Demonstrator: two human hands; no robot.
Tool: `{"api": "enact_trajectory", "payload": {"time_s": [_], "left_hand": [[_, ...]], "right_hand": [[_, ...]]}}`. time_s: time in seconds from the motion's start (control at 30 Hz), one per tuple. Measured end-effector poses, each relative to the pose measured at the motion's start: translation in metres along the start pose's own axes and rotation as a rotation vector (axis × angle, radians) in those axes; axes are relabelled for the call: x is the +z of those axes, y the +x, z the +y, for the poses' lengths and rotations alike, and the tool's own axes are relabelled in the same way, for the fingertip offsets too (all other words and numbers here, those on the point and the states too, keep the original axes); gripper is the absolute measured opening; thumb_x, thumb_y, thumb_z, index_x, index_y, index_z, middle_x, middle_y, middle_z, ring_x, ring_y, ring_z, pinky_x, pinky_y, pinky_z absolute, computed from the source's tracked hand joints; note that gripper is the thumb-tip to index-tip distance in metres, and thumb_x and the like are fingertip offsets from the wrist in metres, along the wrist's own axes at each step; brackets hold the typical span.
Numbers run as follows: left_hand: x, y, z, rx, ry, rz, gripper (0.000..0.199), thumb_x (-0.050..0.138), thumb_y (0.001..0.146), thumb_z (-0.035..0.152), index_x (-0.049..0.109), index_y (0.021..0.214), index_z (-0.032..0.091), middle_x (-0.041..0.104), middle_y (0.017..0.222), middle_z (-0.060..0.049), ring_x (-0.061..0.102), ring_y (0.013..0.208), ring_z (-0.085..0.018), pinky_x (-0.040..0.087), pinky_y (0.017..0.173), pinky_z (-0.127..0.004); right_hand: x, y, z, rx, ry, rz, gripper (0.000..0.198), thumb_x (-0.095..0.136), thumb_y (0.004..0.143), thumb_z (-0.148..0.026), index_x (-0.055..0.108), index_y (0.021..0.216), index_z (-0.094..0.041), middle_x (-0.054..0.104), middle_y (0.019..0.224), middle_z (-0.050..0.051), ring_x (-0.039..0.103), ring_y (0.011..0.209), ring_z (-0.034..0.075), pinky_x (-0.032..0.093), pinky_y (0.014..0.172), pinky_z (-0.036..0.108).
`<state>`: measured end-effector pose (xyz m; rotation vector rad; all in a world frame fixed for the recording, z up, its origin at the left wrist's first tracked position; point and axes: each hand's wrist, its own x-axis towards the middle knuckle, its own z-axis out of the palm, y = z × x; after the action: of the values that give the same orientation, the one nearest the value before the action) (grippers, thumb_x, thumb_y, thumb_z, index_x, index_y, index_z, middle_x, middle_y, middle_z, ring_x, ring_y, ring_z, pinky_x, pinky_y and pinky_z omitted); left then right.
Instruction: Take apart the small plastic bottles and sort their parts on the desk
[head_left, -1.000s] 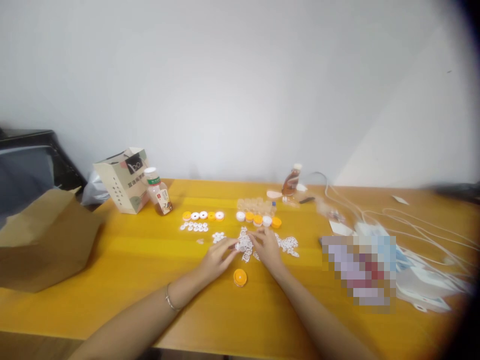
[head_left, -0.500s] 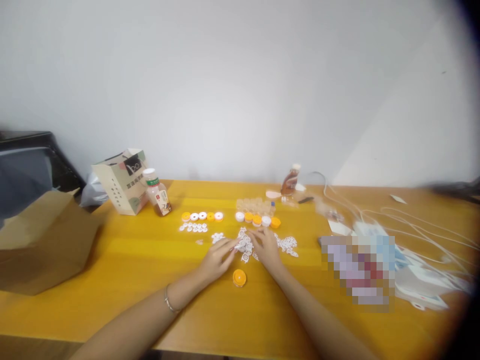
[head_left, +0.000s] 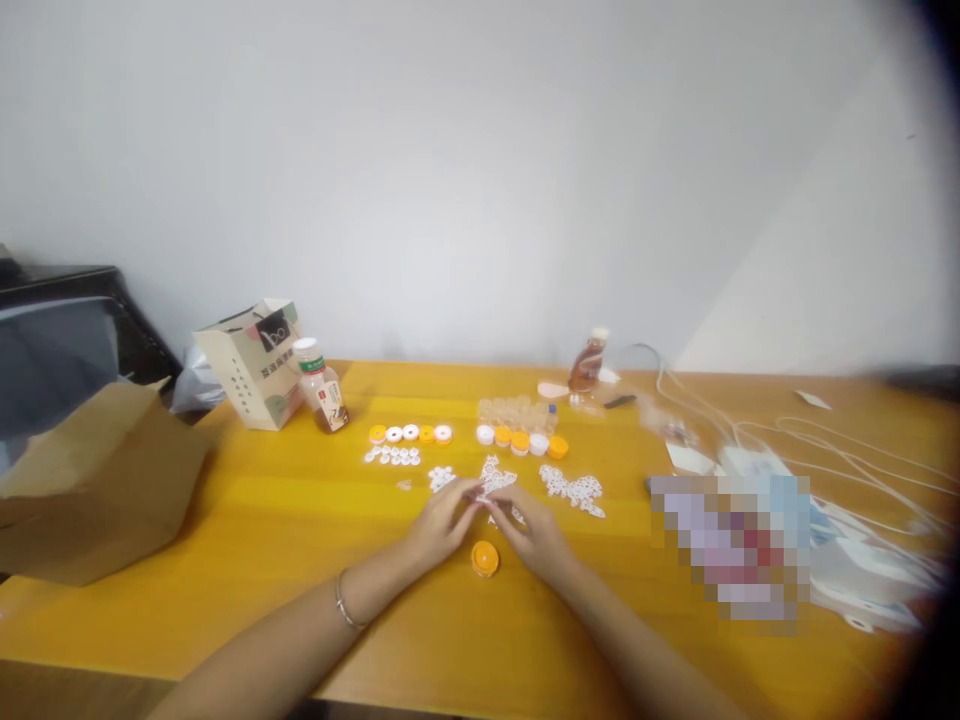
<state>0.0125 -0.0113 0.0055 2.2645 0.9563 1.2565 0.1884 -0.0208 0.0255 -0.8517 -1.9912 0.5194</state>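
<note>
My left hand (head_left: 444,522) and my right hand (head_left: 537,535) meet with fingertips almost touching, both closed in a pinch. Between them is a small white openwork piece (head_left: 489,497), partly hidden by the fingers. Just behind the fingertips lies a pile of similar white cut-out pieces (head_left: 493,472). Another heap of white pieces (head_left: 576,490) spreads beyond my right hand, and a little cluster of white parts (head_left: 441,478) sits beyond my left. A round orange part (head_left: 485,559) rests on the table between my wrists.
Farther back are a row of orange and white rings (head_left: 410,433), small white discs (head_left: 393,455), orange and white caps (head_left: 520,443) and clear pieces (head_left: 517,411). Bottles (head_left: 322,390) (head_left: 587,362), a paper bag (head_left: 255,370), a cardboard box (head_left: 105,490) and white cables (head_left: 847,460) surround them.
My right hand has drawn back from the pile towards my left hand, and their fingertips now meet around a small white piece. The view has shifted slightly left.
</note>
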Motion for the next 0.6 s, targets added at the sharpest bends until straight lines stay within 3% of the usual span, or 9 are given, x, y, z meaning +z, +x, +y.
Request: {"api": "enact_trajectory", "payload": {"time_s": [0.17, 0.3, 0.6], "left_hand": [[-0.0016, 0.0024, 0.0026, -0.101, 0.022, 0.002, 0.019, 0.044, 0.088, 0.027, 0.059, 0.090, 0.017, 0.062, 0.081, -0.005, 0.057, 0.076, -0.015, 0.046, 0.072, -0.027], [0.0003, 0.0016, 0.0026, -0.100, 0.030, 0.005, 0.021, 0.042, 0.088, 0.024, 0.061, 0.089, 0.017, 0.063, 0.081, -0.005, 0.057, 0.076, -0.015, 0.045, 0.072, -0.026], [0.0033, 0.0054, 0.0092, -0.168, -0.024, 0.008, 0.029, 0.042, 0.088, 0.027, 0.065, 0.077, 0.015, 0.063, 0.068, -0.003, 0.055, 0.063, -0.013, 0.042, 0.062, -0.022]], "right_hand": [[-0.0028, 0.0002, -0.0007, -0.030, 0.039, -0.015, 0.019, 0.046, 0.087, -0.022, 0.060, 0.100, -0.022, 0.064, 0.089, 0.006, 0.058, 0.080, 0.016, 0.048, 0.073, 0.030], [-0.0018, -0.0006, -0.0024, -0.010, 0.062, -0.005, 0.020, 0.044, 0.087, -0.024, 0.061, 0.099, -0.022, 0.065, 0.088, 0.006, 0.059, 0.080, 0.017, 0.049, 0.074, 0.030], [0.0016, 0.0011, -0.0067, 0.196, 0.183, 0.042, 0.022, 0.047, 0.085, -0.034, 0.063, 0.085, -0.020, 0.064, 0.076, 0.003, 0.058, 0.072, 0.016, 0.048, 0.067, 0.027]]}}
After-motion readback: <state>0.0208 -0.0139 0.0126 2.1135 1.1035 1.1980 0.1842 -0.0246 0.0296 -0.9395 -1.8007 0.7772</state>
